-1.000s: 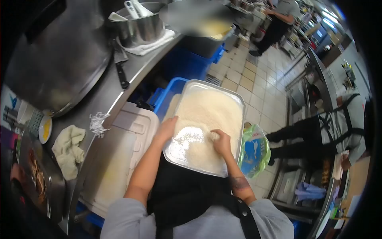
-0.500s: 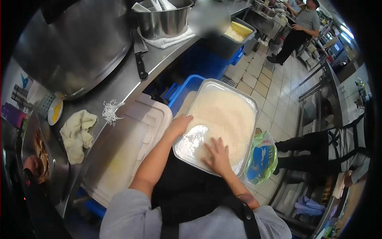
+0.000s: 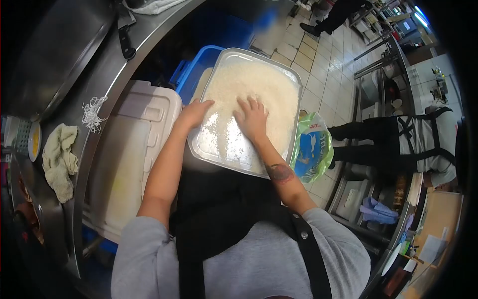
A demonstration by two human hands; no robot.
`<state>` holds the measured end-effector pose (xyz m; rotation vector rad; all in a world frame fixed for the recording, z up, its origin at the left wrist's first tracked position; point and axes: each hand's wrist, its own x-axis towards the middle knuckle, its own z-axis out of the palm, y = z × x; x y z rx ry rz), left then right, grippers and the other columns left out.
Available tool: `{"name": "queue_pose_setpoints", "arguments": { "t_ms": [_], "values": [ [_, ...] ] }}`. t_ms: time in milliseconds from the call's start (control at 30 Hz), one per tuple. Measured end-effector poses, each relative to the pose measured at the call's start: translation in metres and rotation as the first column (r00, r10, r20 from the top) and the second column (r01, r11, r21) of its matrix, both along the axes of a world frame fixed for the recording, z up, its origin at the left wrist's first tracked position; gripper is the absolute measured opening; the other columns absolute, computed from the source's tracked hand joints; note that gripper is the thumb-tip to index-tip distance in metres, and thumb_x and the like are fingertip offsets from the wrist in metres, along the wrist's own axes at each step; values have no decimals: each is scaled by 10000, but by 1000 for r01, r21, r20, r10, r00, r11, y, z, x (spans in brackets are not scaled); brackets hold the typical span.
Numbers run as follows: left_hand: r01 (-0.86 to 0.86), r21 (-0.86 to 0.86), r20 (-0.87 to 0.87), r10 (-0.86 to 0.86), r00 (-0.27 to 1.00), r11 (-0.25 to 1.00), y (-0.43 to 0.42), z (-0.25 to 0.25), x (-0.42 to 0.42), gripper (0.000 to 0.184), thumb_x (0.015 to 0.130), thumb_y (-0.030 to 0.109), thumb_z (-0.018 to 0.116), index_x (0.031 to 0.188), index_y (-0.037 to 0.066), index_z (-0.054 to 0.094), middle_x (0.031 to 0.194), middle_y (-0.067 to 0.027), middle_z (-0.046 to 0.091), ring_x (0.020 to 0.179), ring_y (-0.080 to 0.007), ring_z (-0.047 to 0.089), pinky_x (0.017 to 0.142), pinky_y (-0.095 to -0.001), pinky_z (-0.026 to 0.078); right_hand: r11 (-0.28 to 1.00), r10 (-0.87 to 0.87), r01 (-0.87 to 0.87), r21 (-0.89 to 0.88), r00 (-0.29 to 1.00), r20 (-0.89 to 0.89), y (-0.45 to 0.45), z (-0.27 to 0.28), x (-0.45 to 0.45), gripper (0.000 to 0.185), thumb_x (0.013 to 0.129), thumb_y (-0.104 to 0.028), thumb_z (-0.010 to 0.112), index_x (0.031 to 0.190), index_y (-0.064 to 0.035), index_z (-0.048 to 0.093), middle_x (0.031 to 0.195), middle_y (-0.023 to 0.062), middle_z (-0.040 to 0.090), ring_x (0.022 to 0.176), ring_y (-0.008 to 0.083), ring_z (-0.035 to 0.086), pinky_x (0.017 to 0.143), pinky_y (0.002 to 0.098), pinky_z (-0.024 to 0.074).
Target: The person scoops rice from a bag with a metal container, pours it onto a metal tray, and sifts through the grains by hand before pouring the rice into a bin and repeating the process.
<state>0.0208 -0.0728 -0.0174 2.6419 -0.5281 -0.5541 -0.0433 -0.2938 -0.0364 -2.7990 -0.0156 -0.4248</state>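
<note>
A rectangular metal tray (image 3: pixel 298 130) holds a layer of pale grains (image 3: pixel 264 82), with bare shiny metal showing near its lower left. My left hand (image 3: pixel 195 112) grips the tray's left edge. My right hand (image 3: pixel 252 117) rests in the grains near the middle, its fingers spread. Beneath the tray's upper left is a blue bin (image 3: pixel 199 60) with more pale material inside. A green plastic bag with a blue print (image 3: pixel 312 149) sits just right of the tray.
On the steel counter (image 3: pixel 107 70) at left lie a knife (image 3: pixel 125 42), white strings (image 3: pixel 93 113) and a crumpled cloth (image 3: pixel 59 162). A lidded pale container (image 3: pixel 124 164) is beside me. Co-workers stand at right (image 3: pixel 388 142) and at the top (image 3: pixel 333 17).
My right hand has opened from its closed hold in the grains and moved up the tray. The grains are pushed toward the far side. The view has shifted.
</note>
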Motion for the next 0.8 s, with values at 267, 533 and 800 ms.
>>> {"name": "queue_pose_setpoints", "arguments": {
  "t_ms": [267, 533, 800],
  "values": [
    [-36, -2, -89, 36, 995, 999, -4, 8, 0, 610, 877, -30, 418, 1387, 299, 466, 1412, -227, 440, 1289, -383, 455, 1097, -487, 299, 838, 473, -424, 344, 878, -73, -15, 6, -68, 292, 712, 34, 625, 975, -85, 663, 991, 146, 628, 979, 333, 598, 860, 406, 480],
    [-50, -40, -100, 46, 994, 998, -2, 9, -2, 600, 882, -33, 421, 1396, 276, 434, 1393, -238, 454, 1265, -372, 482, 1079, -502, 313, 443, 291, 114, 890, 920, -263, -47, 72, -16, 323, 763, 42, 593, 1073, -25, 651, 1077, 167, 674, 978, 285, 661, 858, 356, 517],
    [-107, -56, -11, 106, 994, 993, -7, 3, 9, 613, 850, -42, 452, 1434, 9, 271, 1171, -269, 587, 1090, -402, 588, 922, -462, 469, 930, 149, -127, 346, 988, -38, -3, 36, 15, 408, 819, -110, 645, 1214, -31, 587, 1318, 227, 524, 1220, 349, 512, 1006, 454, 418]
  ]
}}
